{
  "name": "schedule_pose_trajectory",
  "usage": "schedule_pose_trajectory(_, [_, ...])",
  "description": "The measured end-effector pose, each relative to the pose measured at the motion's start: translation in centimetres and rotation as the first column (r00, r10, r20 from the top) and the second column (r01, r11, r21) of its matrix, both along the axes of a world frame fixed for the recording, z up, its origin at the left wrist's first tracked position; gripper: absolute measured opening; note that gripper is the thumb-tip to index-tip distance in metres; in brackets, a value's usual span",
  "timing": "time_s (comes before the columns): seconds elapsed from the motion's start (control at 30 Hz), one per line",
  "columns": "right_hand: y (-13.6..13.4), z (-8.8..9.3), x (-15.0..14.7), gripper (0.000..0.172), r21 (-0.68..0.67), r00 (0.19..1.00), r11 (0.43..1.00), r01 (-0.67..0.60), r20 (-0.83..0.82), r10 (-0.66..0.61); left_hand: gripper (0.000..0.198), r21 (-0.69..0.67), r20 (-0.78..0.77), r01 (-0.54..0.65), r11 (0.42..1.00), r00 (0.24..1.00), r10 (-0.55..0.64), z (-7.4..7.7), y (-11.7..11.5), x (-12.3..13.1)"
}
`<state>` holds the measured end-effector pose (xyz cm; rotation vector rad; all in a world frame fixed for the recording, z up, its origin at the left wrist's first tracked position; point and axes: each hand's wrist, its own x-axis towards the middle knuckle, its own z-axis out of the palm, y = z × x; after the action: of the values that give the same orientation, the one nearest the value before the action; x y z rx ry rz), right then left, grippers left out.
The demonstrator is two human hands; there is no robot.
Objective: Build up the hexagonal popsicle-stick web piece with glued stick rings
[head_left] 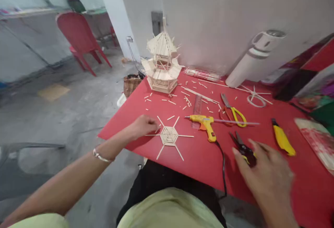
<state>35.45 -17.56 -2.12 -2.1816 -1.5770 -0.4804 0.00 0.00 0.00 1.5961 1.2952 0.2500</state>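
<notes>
The head camera looks forward and down over the table (198, 160).

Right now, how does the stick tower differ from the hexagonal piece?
The stick tower stands upright in tiers; the hexagonal piece lies flat. The stick tower is larger than the hexagonal piece. The hexagonal piece has six outward spokes; the stick tower, sloping roofs. Both are pale, on the red table.

hands (144, 125) 2 | hexagonal web (169, 135) 1 | stick pagoda (162, 75) 1 | glue gun (205, 121) 1 | flask (246, 62) 1
</notes>
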Motion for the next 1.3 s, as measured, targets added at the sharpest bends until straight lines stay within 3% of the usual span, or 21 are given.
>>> schedule_pose_trajectory(0.07, [1.2,-0.4,-4.6,0.053,0.005,0.972,0.978,-0.211,-0.108,0.21,0.029,-0.069,0.027,0.016,0.998,1.0,-0.014,-0.5,0.5,0.0])
schedule_pose_trajectory(0.13, [2.1,-1.0,-8.4,0.035,-0.02,0.872,0.899,-0.438,-0.253,0.419,0.028,-0.124,0.054,0.029,0.992,0.998,-0.022,-0.8,0.8,0.1])
schedule_pose_trajectory(0.23, [2.9,-1.6,-11.5,0.023,-0.05,0.773,0.826,-0.561,-0.39,0.501,0.025,-0.185,0.096,0.045,0.982,0.995,-0.028,-0.9,1.0,0.2])
schedule_pose_trajectory(0.43, [4.5,-1.7,-10.9,0.019,0.013,0.785,0.853,-0.521,-0.384,0.486,0.021,-0.212,0.023,-0.043,0.976,0.999,0.049,-0.9,1.2,0.4])
schedule_pose_trajectory(0.8, [5.0,-3.4,-11.8,0.013,0.058,0.688,0.79,-0.611,-0.454,0.566,0.024,-0.121,-0.062,-0.054,0.991,0.997,0.047,-1.7,1.0,1.1])
schedule_pose_trajectory(1.3, [5.2,-3.8,-11.8,0.014,0.073,0.688,0.782,-0.619,-0.43,0.584,0.02,-0.145,-0.062,-0.023,0.989,0.998,0.014,-2.0,1.1,0.9])
